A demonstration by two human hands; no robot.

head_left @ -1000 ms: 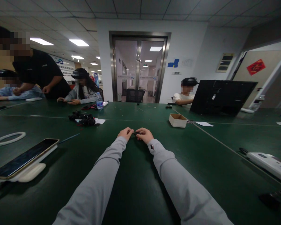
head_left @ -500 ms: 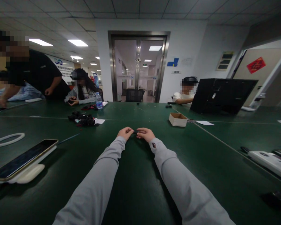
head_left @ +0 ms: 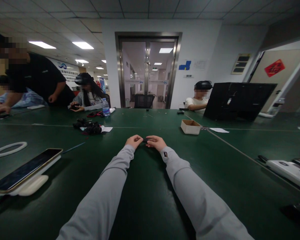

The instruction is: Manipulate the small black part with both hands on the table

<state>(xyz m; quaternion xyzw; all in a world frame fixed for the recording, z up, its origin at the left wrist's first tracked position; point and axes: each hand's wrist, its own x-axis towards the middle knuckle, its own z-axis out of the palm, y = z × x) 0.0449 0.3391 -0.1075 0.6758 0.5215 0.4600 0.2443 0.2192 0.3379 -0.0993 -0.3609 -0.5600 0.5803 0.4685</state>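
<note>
Both my arms, in grey sleeves, reach out over the dark green table (head_left: pixel 150 186). Between my fingertips is a small black piece (head_left: pixel 145 140), too small and dark to tell its kind. My left hand (head_left: pixel 134 141) pinches it from the left side. From the right, my right hand (head_left: pixel 157 142) grips it with thumb and fingers. The two hands are close together, with the piece bridging the gap. Part of it is hidden behind my right fingers.
Ahead right stands a small open box (head_left: pixel 190 127); ahead left lies a heap of black items (head_left: pixel 88 126) near a water bottle (head_left: pixel 105 107). A phone (head_left: pixel 27 170) rests at left, a power strip (head_left: pixel 290 173) at right. Several people sit or lean around the table, one beside a black monitor (head_left: pixel 240 101).
My hands stay almost in place, still holding the small black piece. The view has shifted very slightly.
</note>
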